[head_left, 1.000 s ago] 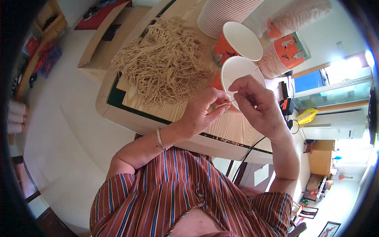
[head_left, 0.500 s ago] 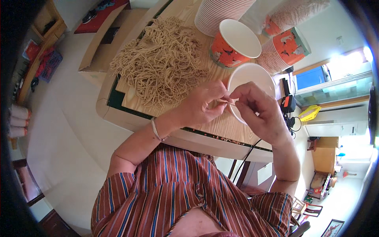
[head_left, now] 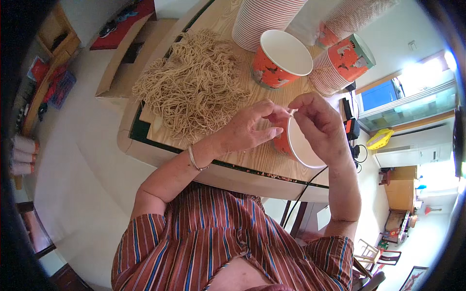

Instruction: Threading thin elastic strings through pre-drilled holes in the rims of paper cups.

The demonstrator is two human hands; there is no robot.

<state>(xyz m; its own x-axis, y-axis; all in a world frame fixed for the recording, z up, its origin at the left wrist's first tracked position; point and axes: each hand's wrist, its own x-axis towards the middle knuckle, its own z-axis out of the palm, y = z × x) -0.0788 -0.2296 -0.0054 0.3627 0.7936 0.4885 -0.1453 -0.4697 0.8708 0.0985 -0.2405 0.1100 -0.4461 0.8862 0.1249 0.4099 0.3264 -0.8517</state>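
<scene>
My right hand is closed in a pinch, its fingertips over the rim of an orange paper tub with a white inside. Something small and pale shows at those fingertips, too small to name. Beside it, my left hand has its thumb spread away from its fingers, and the fingers come close to the right fingertips. Nothing shows in the left hand's gap. To the left of the hands a tangled heap of beige cord-like strands covers part of the wooden table.
Beyond the hands stands another orange tub, with a tall stack of tubs behind it. A tilted stack lies to the right, near a bagged one. A black cable hangs over the front edge. An open cardboard box adjoins the table.
The left thumb has opened away from its fingers, where both hands pinched something small together. The right hand has risen slightly. The whole view has shifted a little.
</scene>
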